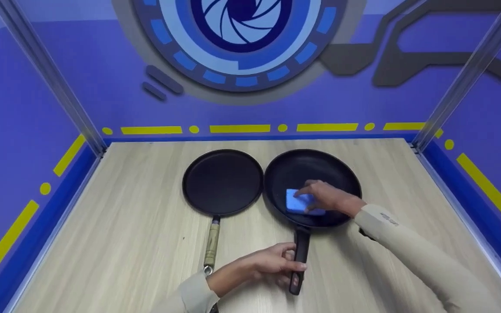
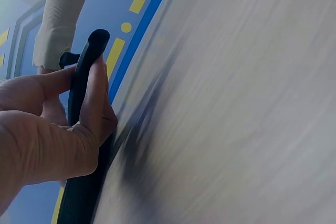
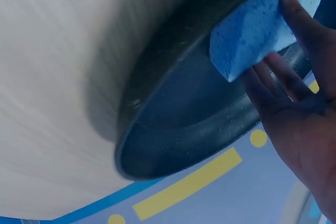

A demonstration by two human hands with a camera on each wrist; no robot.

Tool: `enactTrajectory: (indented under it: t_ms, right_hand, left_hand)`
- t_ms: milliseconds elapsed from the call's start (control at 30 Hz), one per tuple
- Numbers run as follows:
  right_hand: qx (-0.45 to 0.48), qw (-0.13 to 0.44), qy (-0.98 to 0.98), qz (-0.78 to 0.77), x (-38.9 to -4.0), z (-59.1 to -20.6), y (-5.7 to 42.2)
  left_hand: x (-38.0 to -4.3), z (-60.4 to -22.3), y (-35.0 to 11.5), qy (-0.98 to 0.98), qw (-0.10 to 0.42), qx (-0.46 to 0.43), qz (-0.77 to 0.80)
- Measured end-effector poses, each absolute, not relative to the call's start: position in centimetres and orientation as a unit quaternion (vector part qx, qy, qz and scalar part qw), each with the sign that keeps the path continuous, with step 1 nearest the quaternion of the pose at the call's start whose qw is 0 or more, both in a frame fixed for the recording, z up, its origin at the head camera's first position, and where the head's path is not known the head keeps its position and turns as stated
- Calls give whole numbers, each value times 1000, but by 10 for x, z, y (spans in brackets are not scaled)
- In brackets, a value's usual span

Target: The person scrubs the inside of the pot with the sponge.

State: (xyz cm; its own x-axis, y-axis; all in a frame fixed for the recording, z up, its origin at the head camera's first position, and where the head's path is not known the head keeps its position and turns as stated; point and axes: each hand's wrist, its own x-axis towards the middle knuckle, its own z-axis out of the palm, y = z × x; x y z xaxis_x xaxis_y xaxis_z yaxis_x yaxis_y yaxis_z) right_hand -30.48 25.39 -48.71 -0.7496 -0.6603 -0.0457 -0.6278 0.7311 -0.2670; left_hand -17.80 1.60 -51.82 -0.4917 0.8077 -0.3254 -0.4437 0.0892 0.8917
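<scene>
A deep black frying pan sits right of centre on the table, its black handle toward the front. My left hand grips that handle, thumb on one side and fingers around the other; the left wrist view shows the handle between them. Inside the pan, near its front wall, my right hand holds a blue sponge between thumb and fingers. In the right wrist view the sponge lies against the pan's inner side.
Just left of the frying pan lies a flat, round black pan with a greenish handle; their rims nearly touch. The wooden table is bounded by blue panels at back and sides, with metal posts at the corners.
</scene>
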Motion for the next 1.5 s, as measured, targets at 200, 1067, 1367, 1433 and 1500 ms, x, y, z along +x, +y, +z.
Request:
enactTrajectory:
  t_ms: [200,1067,1367,1433,1500]
  right_hand:
    - [-301,10,945,-125,-331,-500,229]
    - [-380,103,904,-170,-309,-484,251]
    - [-381,171,894,-162,-311,-475,286]
    - [-381,156,899,-149,-316,-474,291]
    - [-365,136,911,-136,-323,-474,296]
  left_hand:
    - [-174,-518,12,574,468,162,652]
    - [-187,-510,13,617,479,184,597]
    - [-183,-512,11,619,471,169,605]
    - [-182,-513,10,622,468,167,606]
    - [-180,-515,9,623,467,163,606]
